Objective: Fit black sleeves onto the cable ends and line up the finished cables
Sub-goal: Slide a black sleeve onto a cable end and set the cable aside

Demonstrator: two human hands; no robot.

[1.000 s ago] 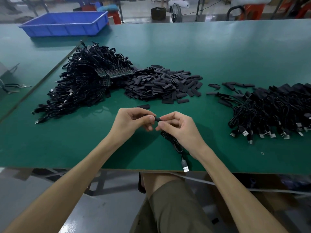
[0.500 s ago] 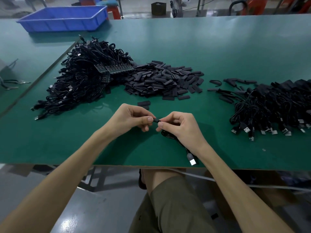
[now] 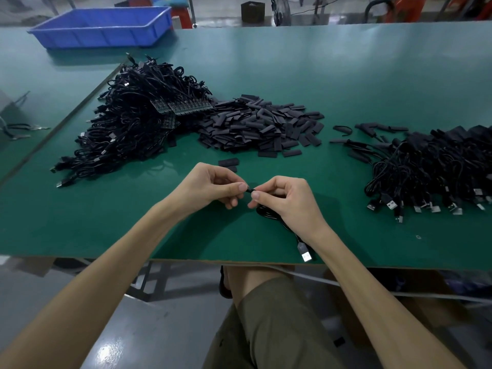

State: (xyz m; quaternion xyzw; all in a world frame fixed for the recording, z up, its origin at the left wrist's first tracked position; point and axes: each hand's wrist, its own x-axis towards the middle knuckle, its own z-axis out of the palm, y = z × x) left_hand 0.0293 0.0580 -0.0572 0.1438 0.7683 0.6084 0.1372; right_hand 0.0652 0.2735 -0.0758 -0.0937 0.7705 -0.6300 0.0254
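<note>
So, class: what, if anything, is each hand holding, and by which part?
The right hand pinches the black cable near one end; its plug lies free. The left hand pinches a small black piece there, mostly hidden.

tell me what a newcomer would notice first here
The left hand and right hand meet at the front of the green table, pinching the end of a thin black cable. Behind them sit a pile of flat black sleeves, a tangled black cable heap at left and lined-up cables at right.
</note>
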